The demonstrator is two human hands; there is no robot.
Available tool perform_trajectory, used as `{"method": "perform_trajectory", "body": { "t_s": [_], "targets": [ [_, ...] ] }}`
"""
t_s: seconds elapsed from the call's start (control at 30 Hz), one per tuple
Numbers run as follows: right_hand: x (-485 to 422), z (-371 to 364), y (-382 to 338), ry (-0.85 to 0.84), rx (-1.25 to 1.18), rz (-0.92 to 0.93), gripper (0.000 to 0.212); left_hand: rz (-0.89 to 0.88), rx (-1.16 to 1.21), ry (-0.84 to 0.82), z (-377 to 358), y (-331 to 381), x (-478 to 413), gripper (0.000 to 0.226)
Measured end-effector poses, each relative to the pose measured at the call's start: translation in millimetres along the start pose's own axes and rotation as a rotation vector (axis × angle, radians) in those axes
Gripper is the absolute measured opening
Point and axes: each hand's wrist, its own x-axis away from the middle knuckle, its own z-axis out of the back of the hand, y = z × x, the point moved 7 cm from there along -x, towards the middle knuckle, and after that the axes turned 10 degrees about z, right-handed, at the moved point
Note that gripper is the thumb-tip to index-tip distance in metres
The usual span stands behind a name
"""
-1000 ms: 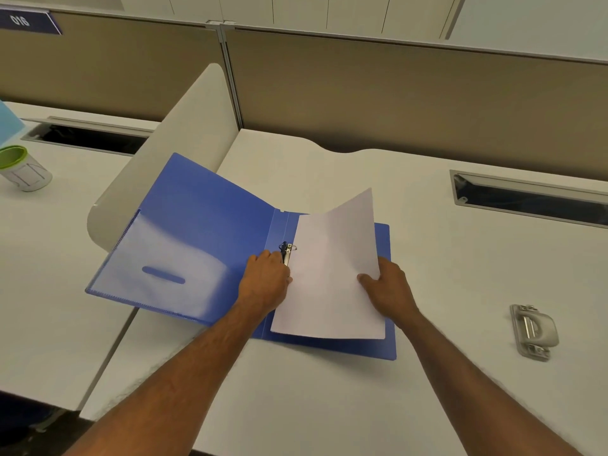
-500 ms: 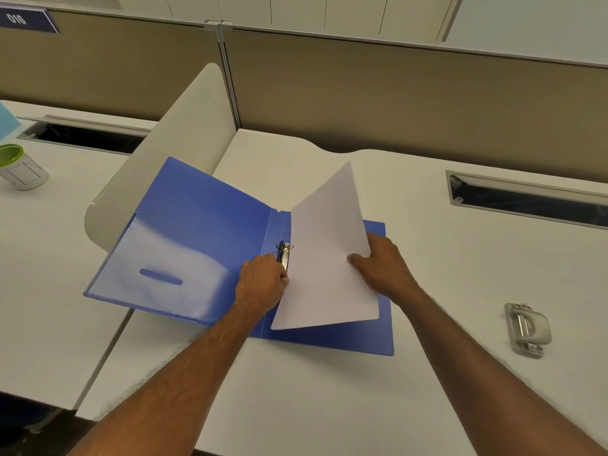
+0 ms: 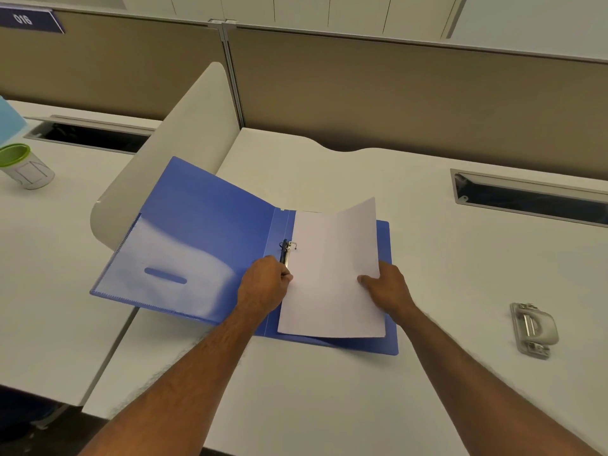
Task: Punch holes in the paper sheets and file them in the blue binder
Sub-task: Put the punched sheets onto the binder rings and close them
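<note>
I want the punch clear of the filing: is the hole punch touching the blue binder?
Apart. The head view shows a strip of bare desk between the hole punch and the right edge of the blue binder.

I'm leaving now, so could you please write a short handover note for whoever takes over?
Left hand: fingers curled at the ring clip, beside the paper; grip hidden.
Right hand: pinches the paper's right edge.
The paper lies on the right half of the open binder, far corner lifted; the hole punch sits on the desk.
Done: paper brought to the binder.
Left: probably seat it on the ring clip, shut the binder.
</note>
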Motion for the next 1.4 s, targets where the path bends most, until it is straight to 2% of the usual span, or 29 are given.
{"method": "perform_trajectory", "body": {
  "t_s": [0.1,0.27,0.37,0.43,0.53,0.6,0.8,0.9,1.0,1.2,1.4],
  "targets": [
    [-3,-2,26,0.039,-0.031,-0.091,0.036,0.017,0.022,-0.015,-2,-3,-2,0.024],
    [-3,2,53,0.086,0.134,-0.151,0.036,0.020,0.086,-0.023,-5,-6,-4,0.025],
    [-2,11,52,0.202,0.327,-0.100,0.053,0.071,0.220,0.046,0,-14,-3,0.024],
    [-2,8,39,0.240,0.408,0.031,0.052,0.112,0.280,0.108,5,-20,-3,0.023],
    [-1,-16,18,0.129,0.417,0.274,0.052,0.169,0.341,0.138,5,-29,-5,0.016],
    [2,-38,10,-0.010,0.446,0.359,0.057,0.203,0.329,0.122,1,-32,-8,0.026],
    [10,-75,23,-0.257,0.594,0.329,0.073,0.304,0.257,0.006,-13,-33,-13,0.040],
    [9,-78,26,-0.271,0.634,0.305,0.075,0.343,0.289,0.045,-13,-35,-5,0.055],
    [8,-78,25,-0.264,0.602,0.291,0.075,0.353,0.376,0.102,-16,-31,13,0.059],
    [6,-78,26,-0.248,0.568,0.280,0.074,0.358,0.489,0.233,-17,-24,29,0.048],
    [6,-78,27,-0.239,0.550,0.271,0.075,0.344,0.488,0.260,-23,-27,28,0.038]
  ]
}}
